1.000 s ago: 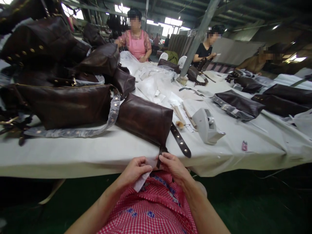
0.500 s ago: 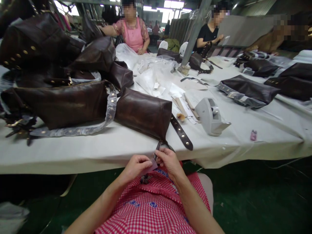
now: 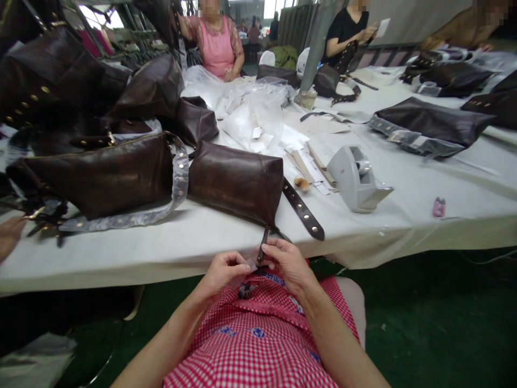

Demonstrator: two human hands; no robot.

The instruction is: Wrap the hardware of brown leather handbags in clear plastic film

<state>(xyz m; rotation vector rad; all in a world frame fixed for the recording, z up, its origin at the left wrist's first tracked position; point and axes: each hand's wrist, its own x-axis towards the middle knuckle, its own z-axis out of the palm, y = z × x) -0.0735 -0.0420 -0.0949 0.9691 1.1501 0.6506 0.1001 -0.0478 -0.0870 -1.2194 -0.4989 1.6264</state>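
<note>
My left hand [image 3: 226,276] pinches a small, thin, see-through plastic piece [image 3: 251,264] between thumb and forefinger. Close beside it, my right hand [image 3: 288,264] has its fingers closed on a narrow dark leather pull [image 3: 263,245], which hangs at the corner of a dark brown leather bag [image 3: 236,183]. That bag lies on its side at the table's front edge. A studded leather strap [image 3: 304,210] sticks out from behind its right end. Both hands are over the lap, just below the table edge.
A grey tape dispenser [image 3: 357,180] stands right of the bag. More brown bags [image 3: 100,178] are piled at left, one with a plastic-wrapped strap. Plastic bags [image 3: 258,113] lie mid-table on the white cover [image 3: 404,231]. Co-workers [image 3: 218,46] work across the table; another person's hand [image 3: 10,237] shows far left.
The view has shifted slightly. The plastic piece in my left hand shows less of its surface. Another person's hand has appeared at the left edge, by the clasps.
</note>
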